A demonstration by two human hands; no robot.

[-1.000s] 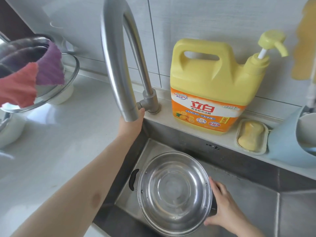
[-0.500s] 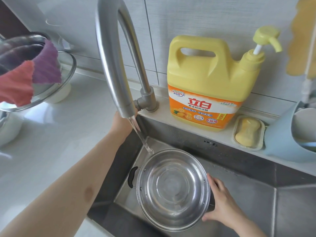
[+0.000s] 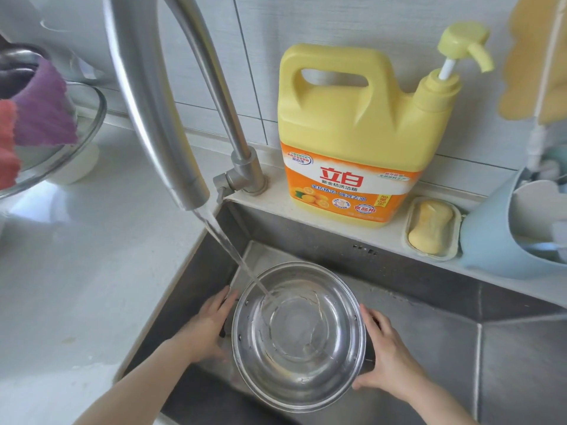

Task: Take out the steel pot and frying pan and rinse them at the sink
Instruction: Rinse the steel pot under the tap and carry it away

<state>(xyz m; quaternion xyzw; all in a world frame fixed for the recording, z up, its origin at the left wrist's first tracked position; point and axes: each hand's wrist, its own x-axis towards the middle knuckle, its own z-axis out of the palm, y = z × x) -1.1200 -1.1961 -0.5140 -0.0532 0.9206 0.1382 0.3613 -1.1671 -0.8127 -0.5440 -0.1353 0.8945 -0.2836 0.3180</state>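
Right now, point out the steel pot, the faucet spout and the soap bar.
steel pot (image 3: 299,332): head view, inner bottom.
faucet spout (image 3: 159,118): head view, front tube.
soap bar (image 3: 432,226): head view, top face.

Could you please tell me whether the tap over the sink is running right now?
On. A stream of water falls from the faucet spout into the steel pot, held by the left hand and right hand.

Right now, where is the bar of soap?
In the head view, the soap lies in a small dish on the ledge behind the sink, between the yellow detergent bottle on its left and a blue holder on its right.
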